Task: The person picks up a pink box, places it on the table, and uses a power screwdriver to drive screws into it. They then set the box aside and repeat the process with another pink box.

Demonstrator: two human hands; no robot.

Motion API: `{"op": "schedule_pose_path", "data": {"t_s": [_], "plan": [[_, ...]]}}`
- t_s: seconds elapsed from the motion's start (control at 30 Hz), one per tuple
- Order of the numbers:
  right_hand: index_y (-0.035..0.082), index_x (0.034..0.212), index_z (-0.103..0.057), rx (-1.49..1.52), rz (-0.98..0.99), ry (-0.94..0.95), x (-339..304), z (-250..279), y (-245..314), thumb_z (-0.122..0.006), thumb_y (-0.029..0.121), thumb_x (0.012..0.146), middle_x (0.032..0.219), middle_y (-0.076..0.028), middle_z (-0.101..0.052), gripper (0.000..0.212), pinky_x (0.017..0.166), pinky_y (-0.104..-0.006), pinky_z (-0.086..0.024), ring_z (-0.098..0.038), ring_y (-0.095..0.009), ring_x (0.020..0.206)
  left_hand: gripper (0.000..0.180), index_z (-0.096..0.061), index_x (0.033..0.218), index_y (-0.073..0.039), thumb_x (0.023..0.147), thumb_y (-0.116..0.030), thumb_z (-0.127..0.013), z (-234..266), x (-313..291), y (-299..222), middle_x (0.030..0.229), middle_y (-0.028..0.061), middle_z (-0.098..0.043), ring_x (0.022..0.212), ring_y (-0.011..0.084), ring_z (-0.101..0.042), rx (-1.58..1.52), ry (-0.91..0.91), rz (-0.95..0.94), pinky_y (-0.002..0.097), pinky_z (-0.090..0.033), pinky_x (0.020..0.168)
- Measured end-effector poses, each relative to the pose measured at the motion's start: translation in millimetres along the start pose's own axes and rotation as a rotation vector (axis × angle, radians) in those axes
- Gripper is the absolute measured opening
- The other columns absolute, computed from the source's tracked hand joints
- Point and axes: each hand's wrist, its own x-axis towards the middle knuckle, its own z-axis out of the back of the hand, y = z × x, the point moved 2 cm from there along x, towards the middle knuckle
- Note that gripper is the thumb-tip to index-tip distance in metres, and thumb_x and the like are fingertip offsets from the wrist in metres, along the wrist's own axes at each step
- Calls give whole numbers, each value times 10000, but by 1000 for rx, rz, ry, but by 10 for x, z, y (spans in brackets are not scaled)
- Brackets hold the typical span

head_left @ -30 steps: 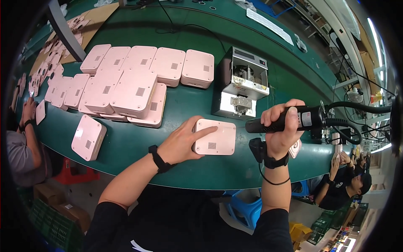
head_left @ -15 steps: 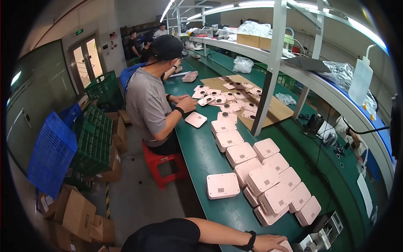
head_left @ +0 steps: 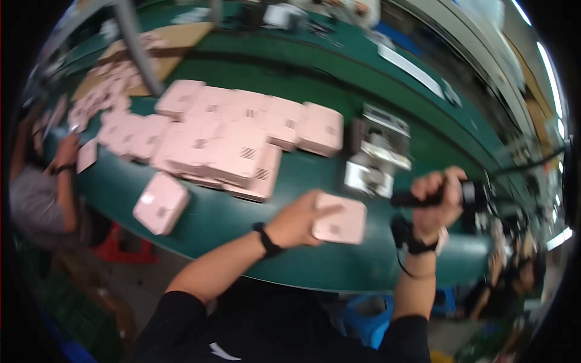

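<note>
My left hand (head_left: 298,219) grips the left edge of a pale pink plastic case (head_left: 340,219), thumb on its top face; the case is on the green bench. Raised to the right of it, my right hand (head_left: 440,201) is wrapped round a black corded electric screwdriver (head_left: 410,198), smeared by motion. A small silver and black machine (head_left: 375,151) stands on the bench beyond both hands. To the left lies a group of stacked pink cases (head_left: 225,136), with a single pink case (head_left: 161,203) apart near the front edge.
A co-worker (head_left: 45,196) sits at the far left beside loose pink parts (head_left: 115,81) on a cardboard sheet (head_left: 181,43). A metal shelf post (head_left: 134,45) rises behind the stack. Blue stools (head_left: 367,317) stand under the bench edge; a black cable (head_left: 526,163) hangs at right.
The view has swung right and down onto my own bench area. My right hand with the screwdriver has come into view. My left hand still holds a pink case.
</note>
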Motion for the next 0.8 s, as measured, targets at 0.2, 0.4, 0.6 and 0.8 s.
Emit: {"op": "schedule_pose_path", "data": {"t_s": [0.2, 0.4, 0.6, 0.8], "plan": [[81, 1030, -476, -270, 152, -23, 67, -54, 196, -565, 242, 971, 670, -59, -500, 193, 528, -340, -441, -486, -170, 522, 832, -536, 1388, -284, 623, -192, -850, -127, 183, -218, 1346, 153, -434, 1235, 359, -496, 25, 119, 86, 423, -461, 1024], [72, 1025, -470, -390, 79, 1, 81, -59, 68, -525, 228, 981, 645, -67, -497, 171, 521, -354, -446, -482, -178, 507, 801, -541, 1386, -306, 650, -217, -843, -171, 129, -248, 1369, 139, -429, 1226, 352, -516, 34, 119, 106, 416, -479, 1007], [66, 1025, -464, -293, 31, 64, -86, -175, 64, -525, 222, 974, 643, -72, -493, 175, 520, -354, -449, -482, -179, 508, 803, -537, 1388, -308, 651, -215, -843, -168, 123, -215, 1366, 135, -431, 1232, 342, -511, 43, 91, 100, 422, -474, 1013], [67, 1027, -455, -284, 5, 57, -169, -244, -137, -541, 233, 962, 647, -72, -493, 198, 509, -351, -446, -482, -176, 503, 811, -533, 1391, -297, 646, -206, -841, -134, 135, -199, 1365, 134, -433, 1249, 342, -493, 31, 96, 82, 425, -461, 1030]]}}
